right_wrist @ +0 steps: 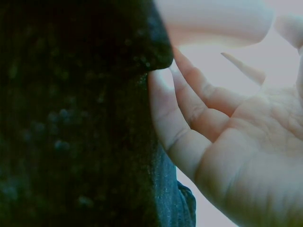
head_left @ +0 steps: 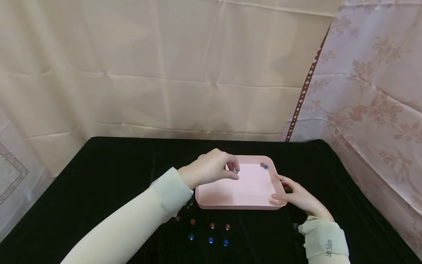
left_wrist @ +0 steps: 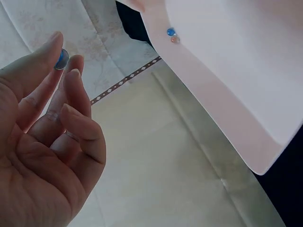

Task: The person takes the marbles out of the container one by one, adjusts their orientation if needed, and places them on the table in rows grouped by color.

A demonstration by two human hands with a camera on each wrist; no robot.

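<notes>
Above the pink tray, my left hand pinches a clear-and-blue glass marble between thumb and fingertip. Its other fingers are loosely bent in the left wrist view. My right hand grips the tray's right side, with the thumb over the rim and fingers at the wall. A reddish marble and a blue marble lie together in the tray's far right corner. In the right wrist view the fingers are curled beside the dark cloth, and the tray shows only as a pale blur.
On the black-covered table, in front of the tray, several reddish marbles lie in a row, with blue marbles in a nearer row. My left sleeve covers part of that area. A cream curtain hangs behind.
</notes>
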